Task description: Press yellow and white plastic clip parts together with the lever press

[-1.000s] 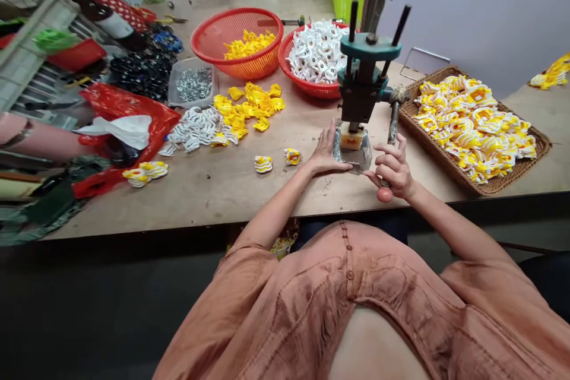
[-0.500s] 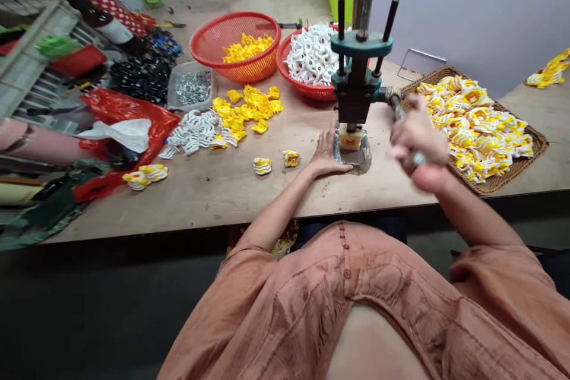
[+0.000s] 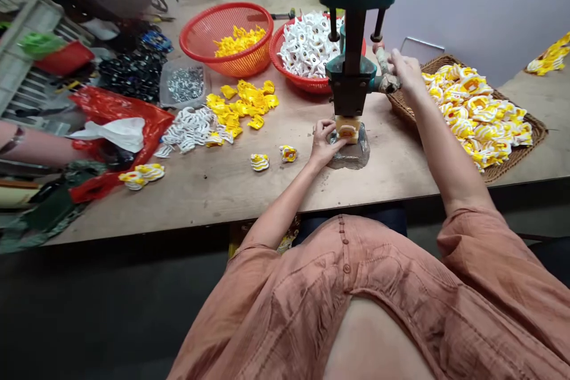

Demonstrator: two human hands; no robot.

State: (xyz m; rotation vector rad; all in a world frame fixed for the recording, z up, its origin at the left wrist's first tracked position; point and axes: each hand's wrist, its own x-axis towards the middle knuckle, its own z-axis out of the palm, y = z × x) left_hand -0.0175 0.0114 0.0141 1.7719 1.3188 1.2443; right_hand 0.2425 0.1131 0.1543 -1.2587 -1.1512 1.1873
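Since the earlier frame, the handle (image 3: 382, 61) has swung up and back, and the right hand (image 3: 406, 74) has gone up with it. The left hand (image 3: 323, 141) has slid from the side of the metal plate (image 3: 351, 157) to the pale block (image 3: 355, 138) on it.

In the head view, the left thumb and a finger are at a little white and yellow piece (image 3: 347, 130) on the front of the block. They touch it or nearly do, but I cannot tell if they pinch it. The right fingers are bent a bit by the handle; I cannot tell if they are wrapped around it.

It looks like the stage of seeing to the piece under the press (image 3: 353, 95). Pulling the handle down would call for the left fingers to be out of the way.

The little piece looks to face the person, with its long way going side to side. The block sits right under the press. Two loose pieces (image 3: 259, 162) lie on the table (image 3: 222, 193), to the left of the left hand. A brown basket (image 3: 502, 170), full of yellow and white pieces, is past the right arm.
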